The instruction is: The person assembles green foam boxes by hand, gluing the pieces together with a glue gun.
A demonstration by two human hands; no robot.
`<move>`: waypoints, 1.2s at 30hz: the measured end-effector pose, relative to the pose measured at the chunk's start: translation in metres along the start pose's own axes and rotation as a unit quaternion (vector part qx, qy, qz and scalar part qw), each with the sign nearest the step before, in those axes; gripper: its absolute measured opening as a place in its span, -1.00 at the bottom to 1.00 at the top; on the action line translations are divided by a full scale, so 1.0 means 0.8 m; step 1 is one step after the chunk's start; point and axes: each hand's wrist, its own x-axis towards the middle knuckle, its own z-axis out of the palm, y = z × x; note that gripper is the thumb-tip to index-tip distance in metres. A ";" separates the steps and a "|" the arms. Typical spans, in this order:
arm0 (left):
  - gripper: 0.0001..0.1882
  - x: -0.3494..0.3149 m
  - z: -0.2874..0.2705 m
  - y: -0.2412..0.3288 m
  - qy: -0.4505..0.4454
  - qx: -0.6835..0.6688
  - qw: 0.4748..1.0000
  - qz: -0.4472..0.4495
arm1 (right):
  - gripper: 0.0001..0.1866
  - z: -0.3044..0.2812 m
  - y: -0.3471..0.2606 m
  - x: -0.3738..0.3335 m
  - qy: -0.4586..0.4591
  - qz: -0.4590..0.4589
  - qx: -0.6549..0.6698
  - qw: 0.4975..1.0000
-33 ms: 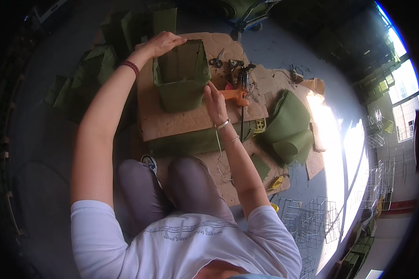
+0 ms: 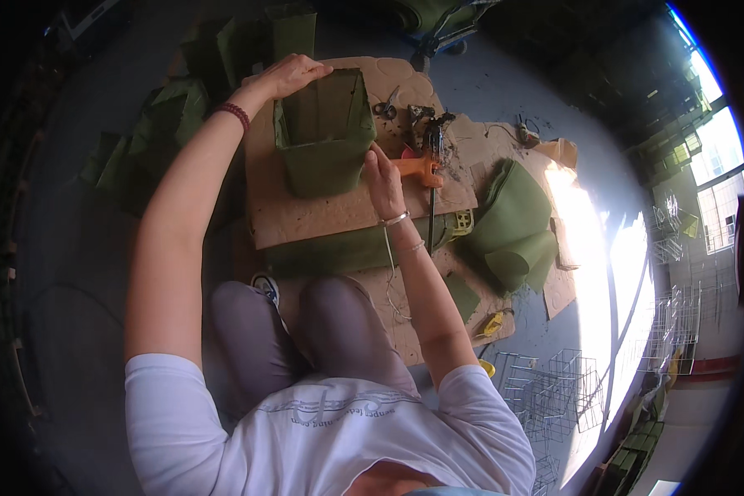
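Note:
A green open-topped box of sheet material (image 2: 326, 165) with a square mouth stands on the cardboard-covered worktop (image 2: 285, 227), its inside facing up toward me. My left hand (image 2: 293, 76) reaches round to its far side and grips the far rim, fingers closed over the edge. Against the box's right side lies my right hand (image 2: 383, 178), fingers together, holding it near the front right corner. Just right of that hand is an orange-handled tool (image 2: 422, 171) with a black metal bar. Scissors (image 2: 386, 103) rest beyond the box.
Several green boxes (image 2: 169, 116) stand at the left. Rolled green sheets (image 2: 512, 223) lie to the right, with a yellow tool (image 2: 493, 324) nearer me. Wire frames (image 2: 554, 388) sit on the floor at lower right. A blue wheeled cart (image 2: 442, 37) is at the back.

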 end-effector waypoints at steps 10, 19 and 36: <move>-0.37 0.017 0.009 0.024 -0.143 0.062 0.987 -0.034 | -0.57 0.018 -0.034 -0.056 0.050 0.002 -0.028 0.998; -0.84 -0.108 -0.001 0.095 0.395 0.057 0.887 0.231 | -0.58 0.002 -0.092 -0.078 0.131 -0.333 -0.231 0.905; -0.76 -0.177 0.056 0.098 0.269 0.166 0.921 0.227 | -0.67 0.039 -0.129 -0.026 0.064 -0.315 -0.344 0.882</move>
